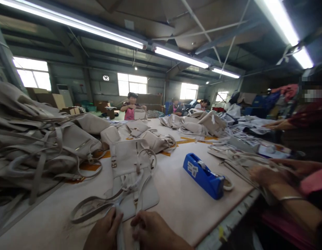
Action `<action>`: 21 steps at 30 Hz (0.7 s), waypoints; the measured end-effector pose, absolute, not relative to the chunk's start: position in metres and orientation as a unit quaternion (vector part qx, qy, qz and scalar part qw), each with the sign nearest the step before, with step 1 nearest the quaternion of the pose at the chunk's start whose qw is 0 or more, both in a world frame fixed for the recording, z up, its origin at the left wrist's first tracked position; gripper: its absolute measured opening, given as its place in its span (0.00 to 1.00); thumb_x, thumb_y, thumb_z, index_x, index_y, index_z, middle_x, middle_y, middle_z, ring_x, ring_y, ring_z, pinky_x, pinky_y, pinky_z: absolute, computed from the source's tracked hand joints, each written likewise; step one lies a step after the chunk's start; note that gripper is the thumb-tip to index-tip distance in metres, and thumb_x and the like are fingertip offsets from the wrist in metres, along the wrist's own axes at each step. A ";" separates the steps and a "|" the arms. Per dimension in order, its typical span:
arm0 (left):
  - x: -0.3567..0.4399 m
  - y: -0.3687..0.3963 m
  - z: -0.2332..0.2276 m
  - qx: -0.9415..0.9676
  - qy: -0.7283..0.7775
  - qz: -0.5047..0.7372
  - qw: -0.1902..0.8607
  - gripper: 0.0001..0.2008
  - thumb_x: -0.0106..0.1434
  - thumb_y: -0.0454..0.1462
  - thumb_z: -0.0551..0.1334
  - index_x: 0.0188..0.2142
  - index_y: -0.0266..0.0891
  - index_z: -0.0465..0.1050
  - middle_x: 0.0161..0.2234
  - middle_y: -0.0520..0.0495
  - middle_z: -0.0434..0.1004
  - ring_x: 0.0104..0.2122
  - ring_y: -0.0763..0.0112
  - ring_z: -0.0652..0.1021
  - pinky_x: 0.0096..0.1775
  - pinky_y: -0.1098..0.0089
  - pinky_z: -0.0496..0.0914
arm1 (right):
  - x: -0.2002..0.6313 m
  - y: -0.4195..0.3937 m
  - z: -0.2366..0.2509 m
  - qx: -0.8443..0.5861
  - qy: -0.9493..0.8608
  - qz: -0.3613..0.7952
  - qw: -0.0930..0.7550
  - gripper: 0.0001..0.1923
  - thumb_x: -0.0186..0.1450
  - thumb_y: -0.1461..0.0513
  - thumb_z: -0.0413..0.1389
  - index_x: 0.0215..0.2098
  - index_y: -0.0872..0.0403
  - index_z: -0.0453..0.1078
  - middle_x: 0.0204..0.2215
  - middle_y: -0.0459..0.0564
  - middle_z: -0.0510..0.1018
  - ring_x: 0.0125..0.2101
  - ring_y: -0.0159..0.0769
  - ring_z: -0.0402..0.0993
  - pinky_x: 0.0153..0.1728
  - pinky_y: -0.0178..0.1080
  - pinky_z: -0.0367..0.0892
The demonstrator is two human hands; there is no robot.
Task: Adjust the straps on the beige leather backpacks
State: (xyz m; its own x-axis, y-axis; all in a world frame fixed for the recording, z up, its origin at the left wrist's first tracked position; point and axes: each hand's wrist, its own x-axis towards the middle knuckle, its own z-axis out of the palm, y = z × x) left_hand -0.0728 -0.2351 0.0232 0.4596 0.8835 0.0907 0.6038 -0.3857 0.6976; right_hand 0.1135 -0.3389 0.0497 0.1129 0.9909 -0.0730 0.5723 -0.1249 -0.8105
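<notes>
In front of me on the table lies a light beige bag with metal buckles, its flap and straps spread toward me. My left hand, at the bottom edge, is closed on a pale strap that hangs down past its thumb. Just to the right, my right hand has its fingers curled in a pinch around another narrow strap of the same bag. A looped strap rests on the table beyond my left hand. The lower parts of both hands leave the frame.
A blue tape dispenser stands right of the bag. Beige bags are heaped at left, more bags farther back. At right, a co-worker's hands hold straps near the table edge. Other people work across the table.
</notes>
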 end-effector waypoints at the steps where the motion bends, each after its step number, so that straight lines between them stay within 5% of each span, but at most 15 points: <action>1: -0.067 -0.234 0.025 0.808 0.477 0.215 0.269 0.15 0.62 0.46 0.53 0.39 0.42 0.72 0.41 0.39 0.81 0.44 0.49 0.79 0.46 0.60 0.68 | 0.110 -0.328 0.048 -0.670 -0.581 0.340 0.314 0.13 0.59 0.63 0.56 0.43 0.50 0.75 0.29 0.45 0.81 0.25 0.33 0.77 0.22 0.28 0.63; 4: -0.052 -0.216 0.034 0.837 0.492 0.157 0.181 0.17 0.69 0.43 0.43 0.41 0.42 0.67 0.35 0.41 0.80 0.38 0.55 0.80 0.38 0.64 0.66 | 0.105 -0.282 0.048 -0.662 -0.589 0.337 0.319 0.12 0.63 0.63 0.53 0.43 0.52 0.74 0.24 0.43 0.78 0.20 0.29 0.75 0.22 0.28 0.63; 10: -0.049 -0.163 0.052 0.806 0.533 0.190 0.172 0.12 0.69 0.40 0.44 0.39 0.40 0.64 0.39 0.39 0.79 0.42 0.56 0.79 0.40 0.65 0.66 | 0.105 -0.232 0.053 -0.671 -0.596 0.269 0.348 0.10 0.64 0.64 0.52 0.43 0.54 0.72 0.20 0.43 0.77 0.26 0.31 0.78 0.31 0.29 0.67; 15: -0.075 -0.193 0.048 0.835 0.452 0.202 0.238 0.13 0.67 0.42 0.48 0.32 0.41 0.67 0.35 0.50 0.79 0.39 0.66 0.78 0.39 0.72 0.68 | 0.104 -0.274 0.047 -0.666 -0.622 0.259 0.319 0.10 0.64 0.65 0.52 0.41 0.54 0.72 0.25 0.45 0.80 0.22 0.32 0.77 0.25 0.29 0.66; 21: -0.080 -0.225 0.047 0.827 0.482 0.203 0.205 0.11 0.68 0.42 0.47 0.41 0.42 0.65 0.36 0.46 0.79 0.40 0.60 0.79 0.40 0.66 0.66 | 0.093 -0.300 0.055 -0.681 -0.655 0.166 0.283 0.12 0.60 0.64 0.60 0.43 0.54 0.74 0.37 0.57 0.83 0.42 0.50 0.79 0.43 0.42 0.68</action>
State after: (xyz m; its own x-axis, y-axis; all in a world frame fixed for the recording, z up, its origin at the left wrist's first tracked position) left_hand -0.0801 -0.2245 0.0473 0.4528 0.8808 0.1382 0.7142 -0.4511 0.5353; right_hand 0.0934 -0.3002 0.0555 0.0870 0.9857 0.1446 0.7980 0.0179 -0.6024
